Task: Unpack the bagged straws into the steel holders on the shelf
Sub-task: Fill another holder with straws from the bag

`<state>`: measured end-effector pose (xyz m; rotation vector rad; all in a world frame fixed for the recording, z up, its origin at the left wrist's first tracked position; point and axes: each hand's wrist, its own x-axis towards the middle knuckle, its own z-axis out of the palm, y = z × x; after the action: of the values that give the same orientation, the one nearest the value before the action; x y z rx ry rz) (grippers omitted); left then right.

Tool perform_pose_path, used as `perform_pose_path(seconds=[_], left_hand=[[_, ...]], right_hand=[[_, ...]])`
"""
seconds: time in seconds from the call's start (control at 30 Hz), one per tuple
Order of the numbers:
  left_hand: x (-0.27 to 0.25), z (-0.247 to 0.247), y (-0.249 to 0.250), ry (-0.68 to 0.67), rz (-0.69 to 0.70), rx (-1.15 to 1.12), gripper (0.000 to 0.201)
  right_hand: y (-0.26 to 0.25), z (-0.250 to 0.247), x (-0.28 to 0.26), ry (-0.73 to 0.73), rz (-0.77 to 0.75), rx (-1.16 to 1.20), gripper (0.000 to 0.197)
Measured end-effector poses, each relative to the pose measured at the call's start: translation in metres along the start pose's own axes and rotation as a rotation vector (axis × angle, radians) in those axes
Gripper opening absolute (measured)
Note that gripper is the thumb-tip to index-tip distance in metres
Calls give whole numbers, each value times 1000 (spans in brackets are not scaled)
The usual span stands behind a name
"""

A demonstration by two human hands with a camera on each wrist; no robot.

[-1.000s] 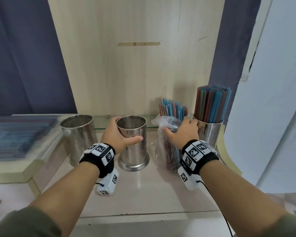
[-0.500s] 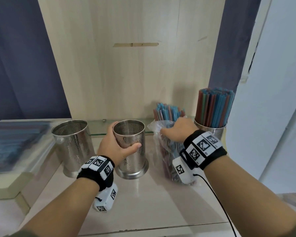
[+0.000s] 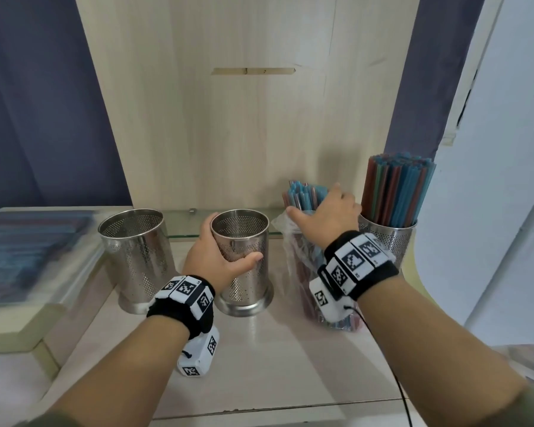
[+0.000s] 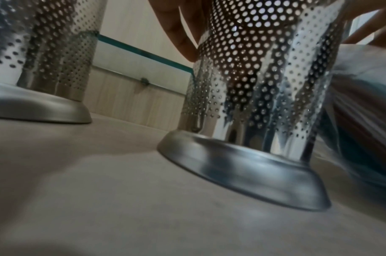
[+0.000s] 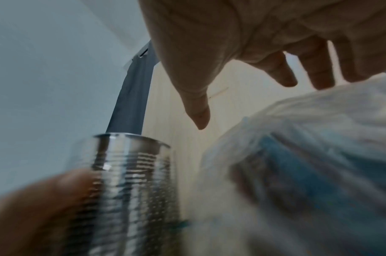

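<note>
Two-handed just now. Clasps the middle holder with the left grip, thumb across the near wall and fingers round the back, keeping the base flat on the shelf. Spreads the right grip over the tops of the bagged straws, fingers straight and closed on nothing; cannot tell whether the fingertips press the straw ends or only hover.

Directly under that right grip stands the clear bag, upright and open-mouthed, with straw ends poking out above the plastic, just beside the held holder. Farther right of the right grip sits a full holder, already packed; left of the left grip waits an empty holder.

Looks like the start of the pull from the bag. To do it well:

- Close the right grip round the straws themselves near their tops, not round loose plastic.
- Take a bundle no thicker than the holder's mouth.
- Lift straight up, keeping the straws parallel so none fan out.
- Expect the limp bag to rise with them; shake it down or pin it if so.
- Keep the left grip firm, since the smooth shelf would probably let the steel base skate.
- Lower the ends squarely into the mouth.
- Mind the full holder close beside the right wrist.
</note>
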<state>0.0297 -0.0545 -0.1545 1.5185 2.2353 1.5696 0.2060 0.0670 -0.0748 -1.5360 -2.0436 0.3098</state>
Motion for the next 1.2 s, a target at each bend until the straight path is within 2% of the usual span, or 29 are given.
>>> perform_pose_path(seconds=[0.1, 0.2, 0.27, 0.33, 0.4, 0.47, 0.53, 0.57, 0.63, 0.67, 0.7, 0.73, 0.83, 0.93, 1.0, 1.07, 1.13, 1.2], left_hand=[[1, 1, 0, -8, 2, 2, 106], [0, 1, 0, -7, -9, -1, 107], [1, 0, 1, -2, -12, -11, 106], [1, -1, 2, -30, -20, -14, 103], [0, -4, 2, -99, -27, 17, 104], [-3, -7, 2, -126, -17, 119, 124], [-10, -12, 12, -51, 25, 278, 143], [-16, -15, 23, 38, 82, 338, 142], [-30, -21, 51, 192, 289, 341, 122], [-37, -21, 64, 216, 399, 292, 109], [-42, -18, 75, 183, 466, 215, 99], [-45, -13, 83, 100, 473, 115, 93], [-52, 4, 105, -164, 279, -174, 108], [-55, 19, 119, -299, 176, -369, 117], [-53, 28, 122, -315, 165, -464, 114], [-52, 35, 121, -295, 132, -506, 110], [-51, 39, 119, -267, 97, -509, 110], [-50, 37, 119, -233, 111, -448, 103]], right_hand=[[6, 16, -21, -85, 139, 136, 123], [13, 25, -26, -84, 223, 54, 128], [19, 24, -22, -79, 271, 98, 120], [26, 19, -20, -108, 300, 249, 101], [36, 14, -22, -142, 241, 320, 73], [47, 9, -29, -121, 150, 365, 50], [59, 6, -38, -45, 39, 473, 38], [63, 5, -44, 15, -21, 534, 34], [68, 0, -57, 126, -114, 657, 29], [69, -1, -64, 163, -157, 697, 28], [68, -3, -70, 192, -200, 718, 28], [65, -4, -76, 202, -230, 728, 28], [59, -7, -92, 202, -250, 778, 27], [62, -10, -104, 130, -224, 748, 32], [66, -16, -110, 46, -278, 738, 33], [73, -24, -111, -55, -430, 709, 39], [83, -32, -106, -188, -561, 608, 39], [94, -42, -101, -303, -617, 458, 36]])
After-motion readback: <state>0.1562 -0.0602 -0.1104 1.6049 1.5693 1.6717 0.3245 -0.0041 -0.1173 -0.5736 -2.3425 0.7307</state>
